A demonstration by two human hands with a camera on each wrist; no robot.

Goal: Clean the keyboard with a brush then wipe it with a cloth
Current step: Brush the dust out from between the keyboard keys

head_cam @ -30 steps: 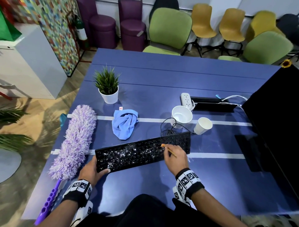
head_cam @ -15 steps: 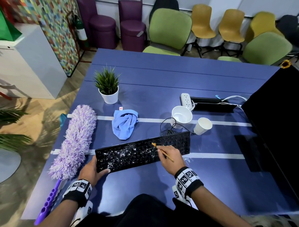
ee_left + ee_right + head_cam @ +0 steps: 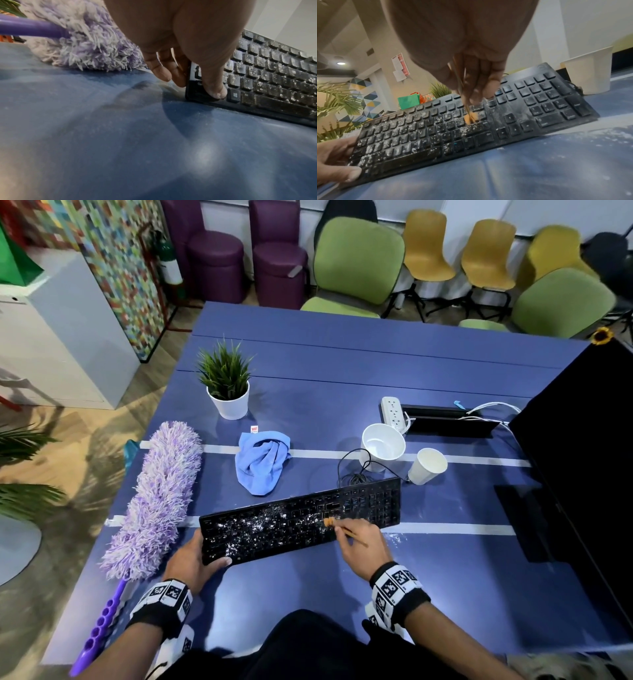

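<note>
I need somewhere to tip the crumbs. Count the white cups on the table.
2. The wider cup lies tipped just behind the keyboard, by the power strip. The smaller cup lies tipped to its right.

matt plastic keyboard [image 3: 301,522] — powder-dusted, fluffy duster [image 3: 154,498]

At frame centre, an orange-bristled brush [image 3: 471,117] is pinched by the right hand [image 3: 462,44] against the powder-dusted keyboard [image 3: 539,108].
</note>
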